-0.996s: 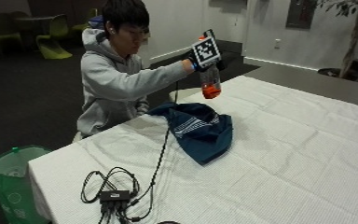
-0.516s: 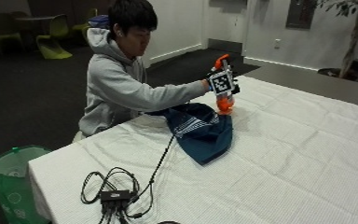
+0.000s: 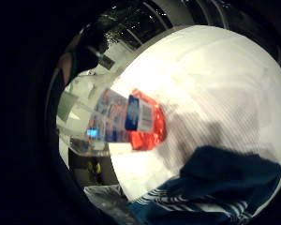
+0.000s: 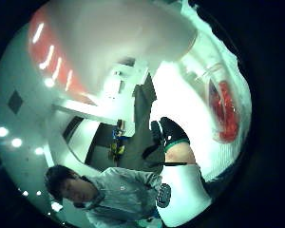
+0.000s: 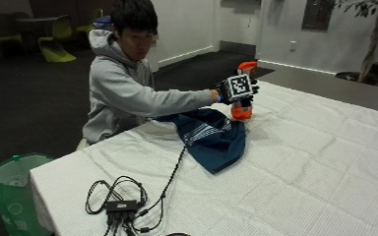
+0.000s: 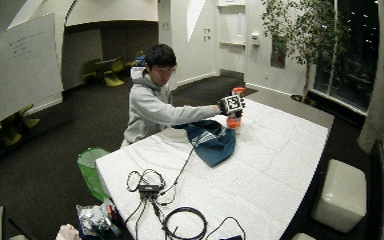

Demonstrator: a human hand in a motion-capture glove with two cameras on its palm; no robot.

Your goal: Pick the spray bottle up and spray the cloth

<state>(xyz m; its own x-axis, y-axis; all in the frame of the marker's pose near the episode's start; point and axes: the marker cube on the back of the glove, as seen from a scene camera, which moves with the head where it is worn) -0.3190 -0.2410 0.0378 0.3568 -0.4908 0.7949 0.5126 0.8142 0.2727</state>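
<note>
White-clothed table point(image 5: 320, 162) bears cloth point(image 5: 208, 137) and spray bottle point(image 5: 242, 112)

The spray bottle point(image 5: 242, 101) stands upright on the white table, its base down on the tablecloth just beyond the cloth. It has an orange trigger head, a clear body with a blue and white label point(image 3: 139, 114), and orange liquid in its lower part. The cloth point(image 5: 210, 136) is dark blue with white stripes, lying crumpled in a loose heap beside the bottle.
</note>
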